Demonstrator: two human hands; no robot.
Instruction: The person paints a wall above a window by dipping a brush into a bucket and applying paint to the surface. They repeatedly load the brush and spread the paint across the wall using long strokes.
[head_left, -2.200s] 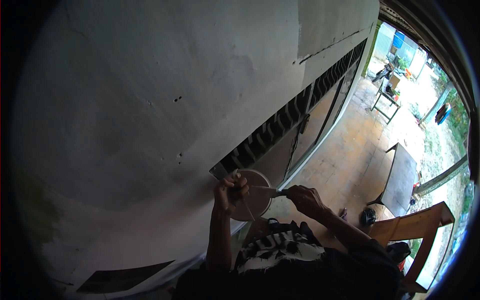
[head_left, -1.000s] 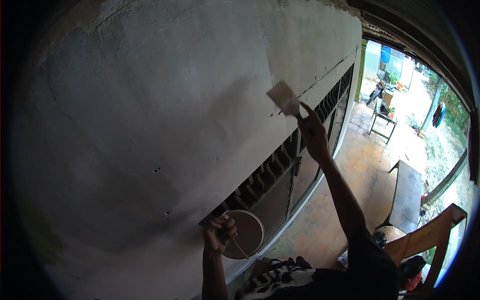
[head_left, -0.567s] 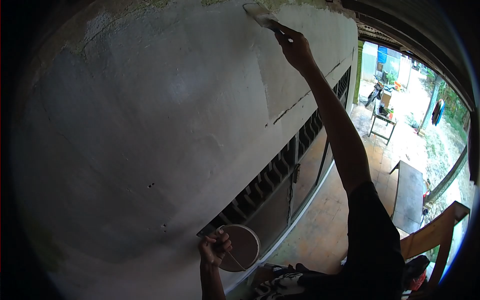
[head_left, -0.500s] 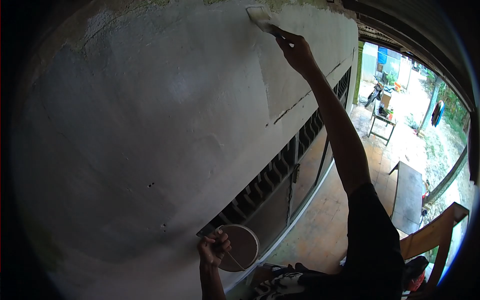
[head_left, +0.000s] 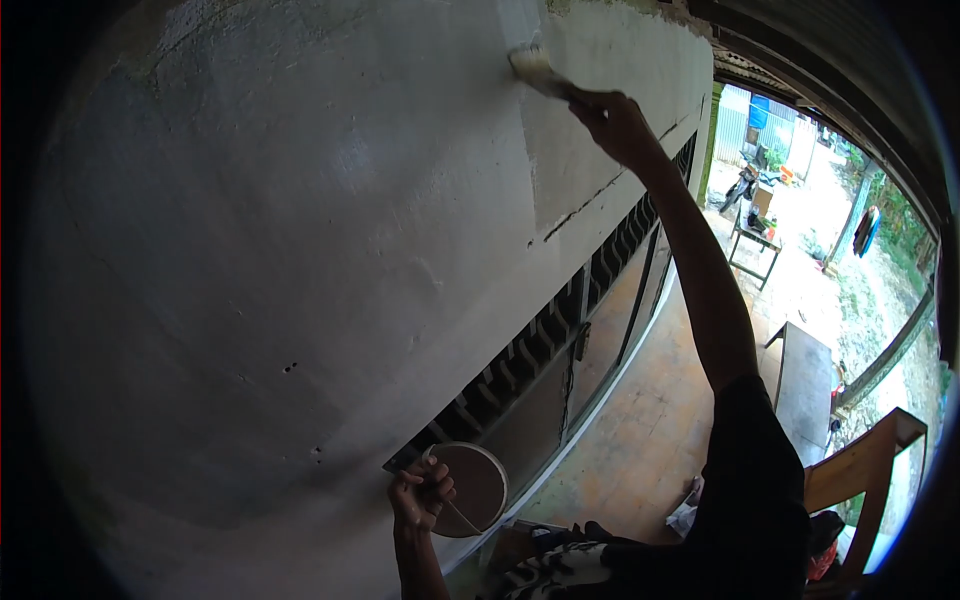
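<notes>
My right hand reaches far up, closed round the handle of a paintbrush. The bristles are pale and lie against the upper part of the grey-white wall. Low in the view, my left hand is curled round the thin wire handle of a round bucket, which hangs beside the wall. From above, the bucket shows a brownish inside and a light rim. A darker wet-looking coat covers the wall left of the brush, with a paler strip to its right.
Below the wall runs a dark window grille. A wooden chair stands at lower right, near a grey table. Farther off are a small table and a motorbike. Roof beams cross the upper right.
The brush in my right hand has come down the wall from its top edge and slightly to the right. My left hand still holds the bucket, almost unmoved.
</notes>
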